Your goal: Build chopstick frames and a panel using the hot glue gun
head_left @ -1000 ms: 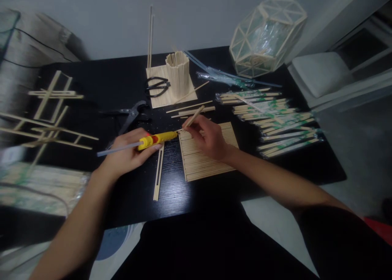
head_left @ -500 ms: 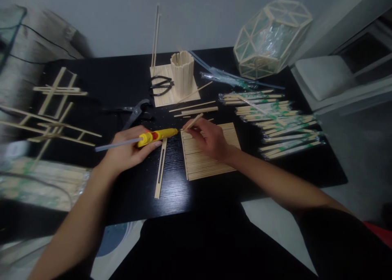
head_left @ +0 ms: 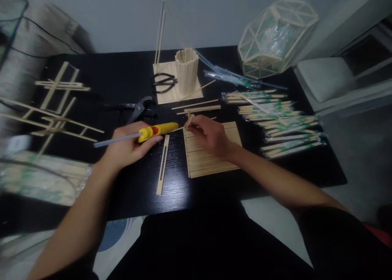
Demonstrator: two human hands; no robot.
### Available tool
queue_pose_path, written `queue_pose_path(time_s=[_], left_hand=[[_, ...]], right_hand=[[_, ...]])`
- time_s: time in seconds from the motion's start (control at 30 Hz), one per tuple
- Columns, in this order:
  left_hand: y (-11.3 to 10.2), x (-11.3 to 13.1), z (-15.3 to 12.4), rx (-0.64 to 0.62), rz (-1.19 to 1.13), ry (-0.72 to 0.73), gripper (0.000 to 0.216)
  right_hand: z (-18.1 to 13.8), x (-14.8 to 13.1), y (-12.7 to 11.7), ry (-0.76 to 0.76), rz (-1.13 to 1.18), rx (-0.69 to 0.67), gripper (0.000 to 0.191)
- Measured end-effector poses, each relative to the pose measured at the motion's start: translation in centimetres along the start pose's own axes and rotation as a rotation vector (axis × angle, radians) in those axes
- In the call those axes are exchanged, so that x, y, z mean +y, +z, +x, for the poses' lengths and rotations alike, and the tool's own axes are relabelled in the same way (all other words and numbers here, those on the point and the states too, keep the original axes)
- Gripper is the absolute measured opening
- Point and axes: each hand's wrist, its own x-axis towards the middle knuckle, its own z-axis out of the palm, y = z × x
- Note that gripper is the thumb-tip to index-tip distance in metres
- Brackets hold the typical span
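A yellow hot glue gun (head_left: 159,129) is gripped in my left hand (head_left: 128,145), its pale glue stick jutting from the back and its nozzle pointing right. My right hand (head_left: 210,135) pinches a short wooden stick (head_left: 190,120) close to the nozzle; whether they touch I cannot tell. Under the right hand lies a flat mat of wooden sticks (head_left: 202,165) glued side by side. A narrow piece of joined sticks (head_left: 162,167) rests on the black table between my hands.
Pliers (head_left: 138,108) lie behind my left hand. At the back, black-handled scissors (head_left: 163,84) and a stick cup (head_left: 186,73) are on a square base. Wrapped chopsticks (head_left: 275,116) and a faceted lantern frame (head_left: 277,39) are right, stick frames (head_left: 55,108) left.
The short stick in my right hand has turned more upright beside the nozzle. My left hand still holds the glue gun. The whole view has shifted slightly.
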Motion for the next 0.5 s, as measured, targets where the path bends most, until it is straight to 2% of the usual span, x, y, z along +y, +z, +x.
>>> queue_pose_path(time_s=[0.17,0.5], left_hand=[[0.2,-0.1,-0.1,0.035,0.007,-0.033,0.036],[1.5,-1.1,-0.4,0.204,-0.030,-0.057,0.032]], right_hand=[[0.0,0.0,0.0,0.011,0.016,0.011,0.005],[-0.2,0.5,0.2,0.111,-0.028,-0.004,0.007]])
